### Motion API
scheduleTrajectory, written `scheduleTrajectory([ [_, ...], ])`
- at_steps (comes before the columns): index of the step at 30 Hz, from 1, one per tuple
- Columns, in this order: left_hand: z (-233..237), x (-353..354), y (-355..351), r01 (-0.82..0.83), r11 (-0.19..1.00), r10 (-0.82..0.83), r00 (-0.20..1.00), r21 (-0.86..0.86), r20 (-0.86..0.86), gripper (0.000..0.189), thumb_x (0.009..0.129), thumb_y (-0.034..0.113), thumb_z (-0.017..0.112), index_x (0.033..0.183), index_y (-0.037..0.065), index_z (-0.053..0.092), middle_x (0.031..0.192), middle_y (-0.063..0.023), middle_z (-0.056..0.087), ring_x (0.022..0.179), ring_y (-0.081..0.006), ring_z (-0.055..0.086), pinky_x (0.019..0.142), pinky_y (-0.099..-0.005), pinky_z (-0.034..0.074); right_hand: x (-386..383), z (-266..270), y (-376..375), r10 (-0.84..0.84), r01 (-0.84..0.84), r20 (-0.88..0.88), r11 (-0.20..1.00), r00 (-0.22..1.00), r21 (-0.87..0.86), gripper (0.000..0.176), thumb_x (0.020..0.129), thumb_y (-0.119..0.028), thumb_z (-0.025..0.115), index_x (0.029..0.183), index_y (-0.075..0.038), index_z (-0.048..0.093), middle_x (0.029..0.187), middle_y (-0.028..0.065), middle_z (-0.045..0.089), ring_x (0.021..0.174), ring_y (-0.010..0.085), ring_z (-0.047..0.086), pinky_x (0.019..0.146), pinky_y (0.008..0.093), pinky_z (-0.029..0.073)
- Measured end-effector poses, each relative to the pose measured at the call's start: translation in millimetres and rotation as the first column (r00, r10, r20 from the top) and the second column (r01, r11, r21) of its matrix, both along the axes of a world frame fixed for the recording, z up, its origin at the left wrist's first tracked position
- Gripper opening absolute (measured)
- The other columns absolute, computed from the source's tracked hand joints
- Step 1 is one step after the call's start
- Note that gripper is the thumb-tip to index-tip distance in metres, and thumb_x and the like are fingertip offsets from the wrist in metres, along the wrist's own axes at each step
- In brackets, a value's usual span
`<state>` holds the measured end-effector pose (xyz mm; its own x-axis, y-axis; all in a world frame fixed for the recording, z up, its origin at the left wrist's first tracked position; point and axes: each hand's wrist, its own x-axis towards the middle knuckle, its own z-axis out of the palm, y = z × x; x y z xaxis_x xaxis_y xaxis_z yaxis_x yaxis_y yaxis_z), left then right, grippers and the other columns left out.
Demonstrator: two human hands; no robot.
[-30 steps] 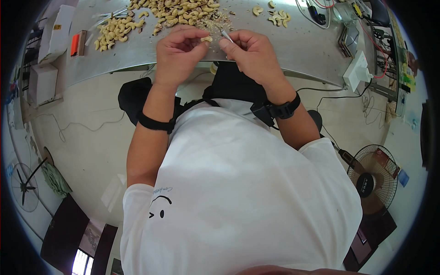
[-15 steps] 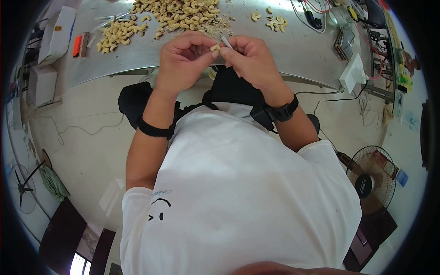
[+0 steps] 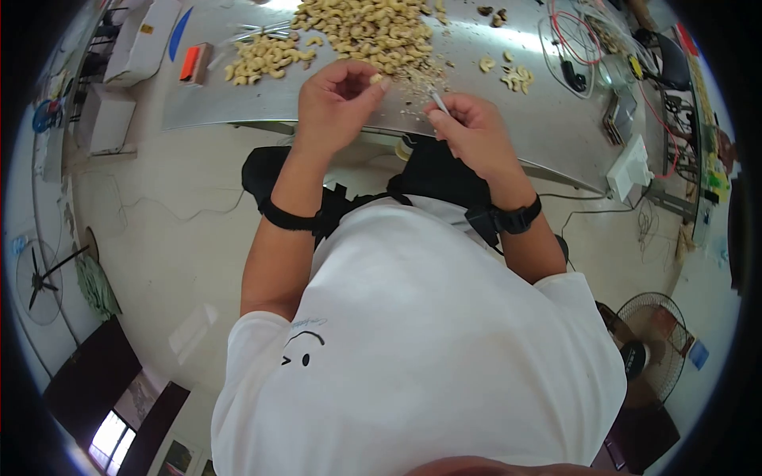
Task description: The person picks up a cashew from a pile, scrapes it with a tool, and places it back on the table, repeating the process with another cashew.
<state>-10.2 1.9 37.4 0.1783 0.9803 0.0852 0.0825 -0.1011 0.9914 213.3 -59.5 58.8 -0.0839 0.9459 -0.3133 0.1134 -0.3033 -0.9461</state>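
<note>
My left hand (image 3: 337, 103) pinches a single cashew (image 3: 376, 79) between thumb and fingertips, at the near edge of a big cashew pile (image 3: 373, 36). In my right hand (image 3: 476, 131) is a slim silver-grey tool (image 3: 438, 101), its tip pointing up and left; its handle end is hidden in my fingers. The two hands are apart. Crumbs and skin bits (image 3: 421, 83) lie on the table between and beyond them. A smaller group of cashews (image 3: 266, 59) is to the left, and a few cashew pieces (image 3: 517, 78) lie to the right.
On the metal table (image 3: 230, 107), an orange-and-grey box (image 3: 194, 63) stands left, near several shiny thin tools (image 3: 266, 32). Cables (image 3: 575, 36), a glass jar (image 3: 615, 71) and a white power box (image 3: 629, 168) are at the right. A fan (image 3: 651, 341) stands behind on the right.
My hands have moved apart; the tool has come away from the cashew, which stays in my left hand. The camera view has shifted, so the table appears further right.
</note>
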Motion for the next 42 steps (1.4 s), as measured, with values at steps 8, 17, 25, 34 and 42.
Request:
scheduleTrajectory([
  [8,-8,-82,55,-0.316,0.841,0.512,0.728,0.440,-0.455,0.026,0.078,0.014,0.082,0.101,0.003,0.076,0.092,-0.0087,0.072,0.070,-0.0159,0.068,0.070,-0.0288,0.056,7,-9,0,0.031,-0.031,0.036,1.000,0.999,0.001,0.018,0.095,-0.014,0.069,0.106,-0.001,0.072,0.079,-0.0007,0.067,0.068,0.0058,0.058,0.064,0.0231,0.047],
  [17,6,-81,79,-0.339,0.827,0.552,0.644,0.448,-0.530,0.032,0.081,0.015,0.077,0.111,0.004,0.074,0.098,-0.0083,0.073,0.079,-0.0172,0.069,0.075,-0.0316,0.056,16,-15,1,0.027,-0.031,0.095,0.999,0.995,0.042,0.018,0.094,-0.017,0.070,0.102,0.000,0.073,0.073,-0.0042,0.061,0.065,0.0039,0.050,0.059,0.0234,0.043],
  [25,8,-19,57,-0.069,0.950,0.246,0.767,0.304,-0.593,0.028,0.085,0.013,0.078,0.111,0.003,0.073,0.100,-0.0071,0.072,0.078,-0.0122,0.066,0.069,-0.0269,0.054,41,-11,3,-0.050,0.047,0.050,0.997,0.997,0.058,0.017,0.095,-0.016,0.069,0.105,-0.003,0.072,0.073,-0.0041,0.060,0.059,0.0020,0.049,0.051,0.0204,0.039],
  [34,-8,-4,22,-0.001,0.851,0.300,0.822,0.525,-0.484,0.027,0.080,0.009,0.080,0.105,0.004,0.071,0.104,-0.0116,0.065,0.094,-0.0248,0.064,0.080,-0.0333,0.054,72,1,29,-0.135,0.111,0.109,0.973,0.985,0.200,0.019,0.095,-0.013,0.068,0.112,-0.004,0.068,0.080,-0.0026,0.061,0.055,0.0020,0.050,0.047,0.0203,0.040],
  [42,-18,-9,22,-0.083,0.840,0.329,0.864,0.536,-0.382,0.028,0.080,0.007,0.080,0.105,0.004,0.069,0.107,-0.0110,0.065,0.096,-0.0246,0.062,0.081,-0.0330,0.052,60,2,91,-0.145,-0.097,0.510,0.903,0.848,0.418,0.031,0.093,-0.014,0.065,0.122,-0.004,0.067,0.104,0.0077,0.067,0.083,0.0158,0.063,0.075,0.0311,0.053],
])
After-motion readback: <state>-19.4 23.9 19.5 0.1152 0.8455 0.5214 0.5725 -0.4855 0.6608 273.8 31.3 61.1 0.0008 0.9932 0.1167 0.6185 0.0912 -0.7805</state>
